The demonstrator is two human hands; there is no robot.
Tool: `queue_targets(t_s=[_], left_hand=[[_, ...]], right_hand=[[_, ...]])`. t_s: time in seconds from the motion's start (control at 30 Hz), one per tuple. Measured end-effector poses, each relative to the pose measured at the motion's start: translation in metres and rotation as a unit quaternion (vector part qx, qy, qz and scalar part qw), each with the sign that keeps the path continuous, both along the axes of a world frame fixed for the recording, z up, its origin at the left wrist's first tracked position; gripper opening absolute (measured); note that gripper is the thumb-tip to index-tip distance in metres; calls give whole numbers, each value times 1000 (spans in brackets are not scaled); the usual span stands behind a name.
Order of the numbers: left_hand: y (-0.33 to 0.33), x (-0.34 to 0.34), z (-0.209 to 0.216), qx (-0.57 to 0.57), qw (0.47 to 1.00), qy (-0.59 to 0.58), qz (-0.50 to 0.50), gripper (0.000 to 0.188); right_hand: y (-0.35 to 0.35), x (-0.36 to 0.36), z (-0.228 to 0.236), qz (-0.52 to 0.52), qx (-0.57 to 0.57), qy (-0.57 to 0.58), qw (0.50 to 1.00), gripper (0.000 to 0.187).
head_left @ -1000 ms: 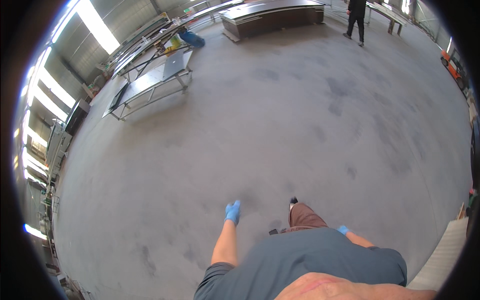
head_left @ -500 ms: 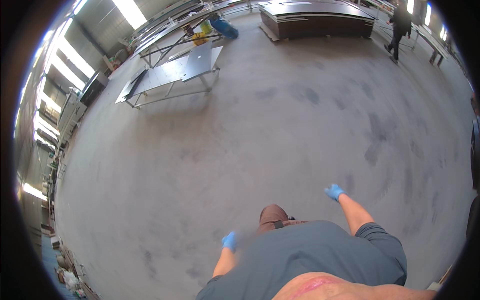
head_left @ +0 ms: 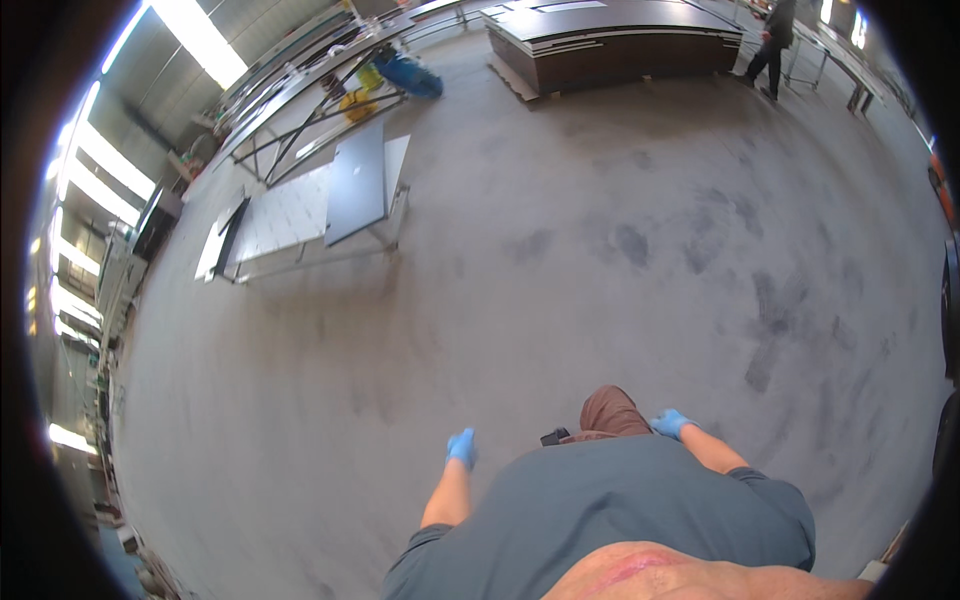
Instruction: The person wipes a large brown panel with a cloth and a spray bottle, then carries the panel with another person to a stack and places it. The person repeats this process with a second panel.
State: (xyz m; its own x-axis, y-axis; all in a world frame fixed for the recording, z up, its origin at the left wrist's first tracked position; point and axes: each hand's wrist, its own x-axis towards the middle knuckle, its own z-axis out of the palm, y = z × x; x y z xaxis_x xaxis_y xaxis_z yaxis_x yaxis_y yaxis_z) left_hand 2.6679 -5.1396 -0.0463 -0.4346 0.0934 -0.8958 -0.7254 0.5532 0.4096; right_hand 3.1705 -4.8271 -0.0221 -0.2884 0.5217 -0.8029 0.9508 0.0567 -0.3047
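Both my hands wear blue gloves and hang beside my body above the grey concrete floor [head_left: 480,330]. My left hand [head_left: 461,447] is held out on the left, its fingers curled in, and no object shows in it. On the other side, my right hand [head_left: 670,423] is closed next to my raised brown-trousered leg [head_left: 612,412], also with nothing visible in it. Neither hand touches any work object. The nearest furniture is a metal-framed table [head_left: 285,215] ahead on the left, bearing pale sheets and a dark grey panel [head_left: 357,185].
A large stack of dark boards [head_left: 630,65] stands at the far side. Right of it is a person [head_left: 773,50] in dark clothes, near a long bench [head_left: 840,65]. A blue drum [head_left: 408,76] and a yellow container [head_left: 357,105] sit beyond the table.
I have moved forward, so the table appears nearer. My right hand has swung back toward my body and my left hand forward. The far person has shifted left in view.
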Motion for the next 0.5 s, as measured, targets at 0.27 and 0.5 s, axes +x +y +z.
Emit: queue_targets(t_s=[0.27,0.5], left_hand=[[464,-209,65,219,946,202,-124,19],[559,-282,33,97,983,-37,-152,31]], right_hand=[[201,-42,-88,-8,-146,-141,979,46],[551,-313,-2,-42,86,-20,995,51]])
